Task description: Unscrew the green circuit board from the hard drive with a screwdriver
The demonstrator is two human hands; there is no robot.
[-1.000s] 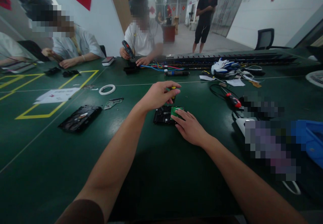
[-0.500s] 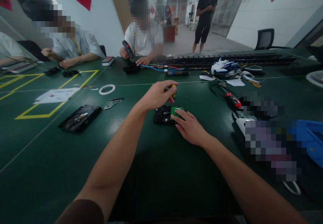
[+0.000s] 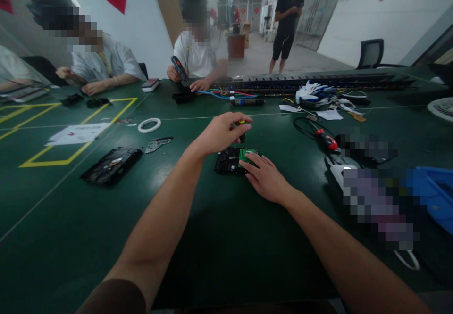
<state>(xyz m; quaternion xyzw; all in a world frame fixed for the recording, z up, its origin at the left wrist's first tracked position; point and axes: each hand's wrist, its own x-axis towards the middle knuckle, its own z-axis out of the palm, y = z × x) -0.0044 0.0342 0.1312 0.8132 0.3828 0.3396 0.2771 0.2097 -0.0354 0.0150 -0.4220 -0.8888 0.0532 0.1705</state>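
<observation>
My left hand (image 3: 226, 130) is closed round the top of a screwdriver (image 3: 242, 137) with a black and yellow handle, held upright over a hard drive (image 3: 226, 165). The screwdriver's tip is too small to make out. The drive lies flat on the table, a black case with a green circuit board (image 3: 243, 153) on its right part. My right hand (image 3: 267, 177) lies over the drive's right side with fingers outstretched, fingertips touching the green board and covering part of it.
On the green table (image 3: 198, 238), left, lie another black drive case (image 3: 111, 165), a loose circuit board (image 3: 158, 144) and a white tape roll (image 3: 149, 125). A red-black screwdriver (image 3: 327, 139), gloves (image 3: 314, 93) and a blue bin (image 3: 440, 198) are at right. Across sits a co-worker (image 3: 198, 52) with a power screwdriver.
The screwdriver handle has turned in my left fingers: less of its yellow shows now. My right hand stays on the drive. The whole view has shifted very slightly.
</observation>
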